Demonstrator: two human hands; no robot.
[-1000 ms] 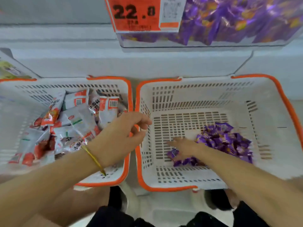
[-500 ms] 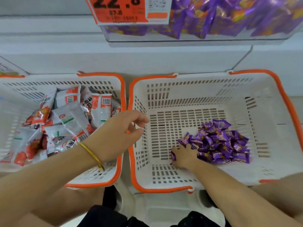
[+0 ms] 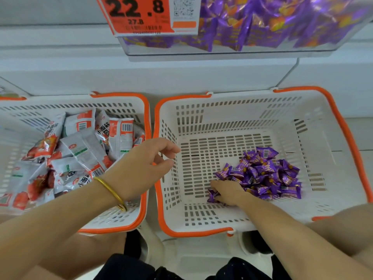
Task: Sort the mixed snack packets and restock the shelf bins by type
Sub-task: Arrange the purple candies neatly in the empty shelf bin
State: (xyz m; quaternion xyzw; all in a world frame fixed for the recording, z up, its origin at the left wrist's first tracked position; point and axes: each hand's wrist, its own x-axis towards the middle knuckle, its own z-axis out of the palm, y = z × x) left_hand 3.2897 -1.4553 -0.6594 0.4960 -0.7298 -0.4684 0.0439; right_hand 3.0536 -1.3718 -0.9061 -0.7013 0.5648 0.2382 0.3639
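Two white baskets with orange rims stand side by side. The left basket [image 3: 129,221] holds several white-and-red snack packets [image 3: 80,150]. A pile of small purple candies [image 3: 266,172] lies in the right basket [image 3: 201,118]. My right hand [image 3: 228,191] rests on the basket floor at the pile's left edge, its fingers curled round a few purple candies [image 3: 212,196]. Hovering over the two touching rims, my left hand [image 3: 139,168] has loosely curled fingers and holds nothing.
Above hangs a clear shelf bin [image 3: 222,51] filled with purple candy bags [image 3: 272,21], with an orange price tag [image 3: 139,15] reading 22.8. The white shelf front [image 3: 101,75] runs behind the baskets. My knees and dark clothing show below.
My right hand has drawn back toward the near left of the purple pile and closed on some candies. The left hand has stayed over the rims. The view tilted slightly.
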